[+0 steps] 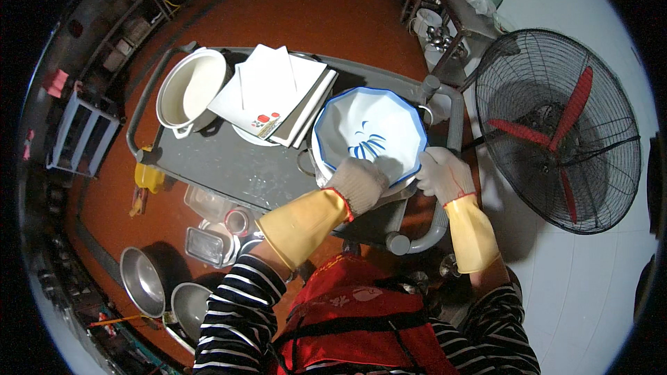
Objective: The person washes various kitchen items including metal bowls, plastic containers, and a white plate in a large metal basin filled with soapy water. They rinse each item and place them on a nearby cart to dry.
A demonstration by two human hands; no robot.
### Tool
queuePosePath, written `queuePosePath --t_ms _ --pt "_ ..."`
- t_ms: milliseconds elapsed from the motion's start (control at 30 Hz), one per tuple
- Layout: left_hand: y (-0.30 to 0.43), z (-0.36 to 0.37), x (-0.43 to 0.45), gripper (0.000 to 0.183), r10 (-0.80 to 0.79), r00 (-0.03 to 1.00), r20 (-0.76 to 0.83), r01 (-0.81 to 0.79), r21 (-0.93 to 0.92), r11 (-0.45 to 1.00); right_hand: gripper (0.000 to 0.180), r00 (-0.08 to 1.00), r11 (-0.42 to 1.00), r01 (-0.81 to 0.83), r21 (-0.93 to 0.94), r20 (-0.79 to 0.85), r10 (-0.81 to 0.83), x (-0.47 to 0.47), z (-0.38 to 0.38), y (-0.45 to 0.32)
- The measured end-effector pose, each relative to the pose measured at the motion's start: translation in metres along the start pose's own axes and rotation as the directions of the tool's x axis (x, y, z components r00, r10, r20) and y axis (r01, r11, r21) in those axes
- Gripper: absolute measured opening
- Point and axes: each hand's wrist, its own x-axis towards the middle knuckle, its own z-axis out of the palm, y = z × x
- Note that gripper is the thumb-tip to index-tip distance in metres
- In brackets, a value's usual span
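A faceted white bowl with a blue rim and blue brush-like decoration (398, 133) sits tilted over other dishware on a grey trolley (224, 159). My left hand (362, 182), in a whitish knit glove over a yellow rubber glove, reaches over the bowl's near rim. Its fingertips are hidden, so what they hold cannot be seen. Gloved the same way, my right hand (443, 174) has its fingers curled at the bowl's right rim. Left of the bowl lies a stack of white square plates (271, 83), the top one bearing a red printed motif.
A white pot (193, 88) stands at the trolley's left end. A large caged fan with red blades (557, 130) is close on the right. Steel basins (143, 281) and plastic containers (206, 245) lie on the red floor below. A grey handrail (453, 120) bounds the trolley's right end.
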Motion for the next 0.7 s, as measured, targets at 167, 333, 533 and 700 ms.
queuePosePath --t_ms 167,333,533,700 --pt "-0.002 -0.006 -0.006 0.024 -0.073 0.989 0.132 0.075 -0.014 0.997 0.033 0.989 0.979 0.137 -0.150 -0.025 -0.143 -0.011 -0.001 0.015" --pt "0.004 -0.027 -0.042 0.046 -0.138 0.983 -0.123 0.102 -0.265 0.959 0.040 0.933 0.947 0.275 -0.165 -0.191 -0.305 -0.019 -0.013 0.054" --pt "0.015 -0.027 -0.159 0.044 -0.622 0.768 -0.151 0.415 -0.622 0.664 0.038 0.805 0.659 0.387 -0.645 -0.112 -0.583 -0.021 -0.006 0.063" --pt "0.033 0.051 -0.280 0.034 -0.947 0.274 -0.167 0.501 -0.816 0.289 0.038 0.852 0.681 0.374 -0.630 -0.056 -0.520 -0.018 0.005 0.056"
